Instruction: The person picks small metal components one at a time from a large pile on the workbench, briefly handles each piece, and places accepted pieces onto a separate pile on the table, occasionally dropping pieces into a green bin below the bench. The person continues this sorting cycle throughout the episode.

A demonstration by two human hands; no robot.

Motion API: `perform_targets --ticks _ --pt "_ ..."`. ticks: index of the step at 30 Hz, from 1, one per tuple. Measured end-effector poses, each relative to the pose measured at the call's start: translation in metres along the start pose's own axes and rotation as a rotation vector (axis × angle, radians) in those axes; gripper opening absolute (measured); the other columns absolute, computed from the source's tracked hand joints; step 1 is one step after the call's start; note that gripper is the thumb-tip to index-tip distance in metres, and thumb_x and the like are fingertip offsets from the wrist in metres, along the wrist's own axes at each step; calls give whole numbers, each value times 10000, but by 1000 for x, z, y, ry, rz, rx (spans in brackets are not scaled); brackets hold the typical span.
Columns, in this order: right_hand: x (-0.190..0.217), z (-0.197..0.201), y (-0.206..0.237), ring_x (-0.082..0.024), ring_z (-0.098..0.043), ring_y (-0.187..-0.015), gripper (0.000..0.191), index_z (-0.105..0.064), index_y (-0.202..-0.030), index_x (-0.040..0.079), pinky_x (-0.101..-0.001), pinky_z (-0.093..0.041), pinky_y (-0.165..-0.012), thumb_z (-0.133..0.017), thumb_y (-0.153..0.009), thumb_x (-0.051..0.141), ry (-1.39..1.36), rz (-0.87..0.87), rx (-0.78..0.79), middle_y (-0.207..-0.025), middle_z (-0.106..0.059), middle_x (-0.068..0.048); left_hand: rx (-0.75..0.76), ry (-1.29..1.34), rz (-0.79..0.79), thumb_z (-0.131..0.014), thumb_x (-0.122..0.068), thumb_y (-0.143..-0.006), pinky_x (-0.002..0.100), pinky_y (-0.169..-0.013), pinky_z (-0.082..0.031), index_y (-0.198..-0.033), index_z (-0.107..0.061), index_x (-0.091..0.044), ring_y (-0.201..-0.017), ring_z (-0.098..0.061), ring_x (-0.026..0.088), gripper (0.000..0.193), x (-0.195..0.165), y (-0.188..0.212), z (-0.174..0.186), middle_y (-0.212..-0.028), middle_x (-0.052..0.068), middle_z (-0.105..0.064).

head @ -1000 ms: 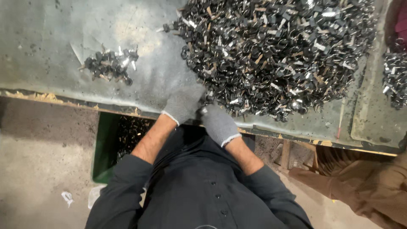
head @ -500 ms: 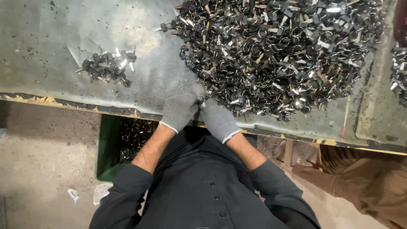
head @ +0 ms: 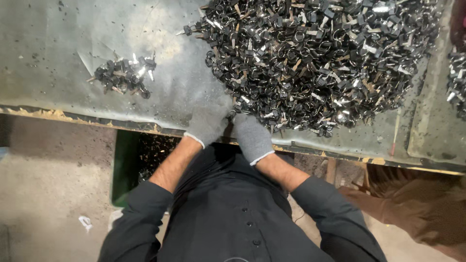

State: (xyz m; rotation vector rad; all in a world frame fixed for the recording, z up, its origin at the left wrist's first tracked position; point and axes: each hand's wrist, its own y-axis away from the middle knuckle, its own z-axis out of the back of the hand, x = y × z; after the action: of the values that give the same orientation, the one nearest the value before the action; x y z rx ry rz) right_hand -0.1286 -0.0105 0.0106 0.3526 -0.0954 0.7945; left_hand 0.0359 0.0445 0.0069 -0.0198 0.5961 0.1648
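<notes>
Hands [head: 228, 128] stay at the heap's [head: 315, 63] near edge, barely shifted.

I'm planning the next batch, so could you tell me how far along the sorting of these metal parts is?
Done: only a small pile lies set apart on the table. In hand: the gloved left hand and right hand work together at the near edge of the big heap; what they grip is hidden. Left: nearly the whole heap.
</notes>
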Motion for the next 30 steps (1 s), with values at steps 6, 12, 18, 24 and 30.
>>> perform_targets --ticks 6,12,18,24,30 --pt "-30 -2 -20 -478 -694 -860 240 -606 -1047 -14 -543 -566 -727 -503 -1020 200 -254 212 163 -1024 -669 -306 -209 38 -94 -762 -189 -789 518 -635 -527 -878 -679 -89 -739 -687 390 158 4 12 -17 -771 158 -678" --pt "-10 3 0 -458 -719 -858 288 -543 -1083 -15 -555 -568 -740 -484 -1016 258 -323 -133 72 -898 -712 -278 -252 -15 -114 -724 -111 -829 506 -647 -527 -813 -628 -93 -710 -670 356 99 5 21 -27 -729 128 -637" --pt "-1 14 -5 -466 -724 -817 221 -534 -1084 -26 -559 -566 -720 -518 -992 175 -321 -132 113 -841 -719 -283 -296 -82 -153 -744 -126 -793 476 -597 -520 -806 -623 -90 -661 -653 339 127 1 22 -26 -707 116 -620" --pt "-5 17 -2 -461 -727 -836 277 -523 -1131 -49 -547 -574 -721 -516 -994 191 -258 -48 114 -863 -718 -296 -275 -77 -128 -758 -121 -824 469 -594 -518 -802 -622 -94 -651 -648 324 141 2 24 -26 -690 110 -613" --pt "-15 7 -18 -473 -725 -865 339 -531 -1115 -71 -524 -578 -769 -537 -1019 254 -354 -32 252 -878 -713 -315 -316 -57 -191 -738 -106 -831 475 -633 -520 -834 -621 -89 -697 -652 332 118 4 24 -28 -723 113 -621"
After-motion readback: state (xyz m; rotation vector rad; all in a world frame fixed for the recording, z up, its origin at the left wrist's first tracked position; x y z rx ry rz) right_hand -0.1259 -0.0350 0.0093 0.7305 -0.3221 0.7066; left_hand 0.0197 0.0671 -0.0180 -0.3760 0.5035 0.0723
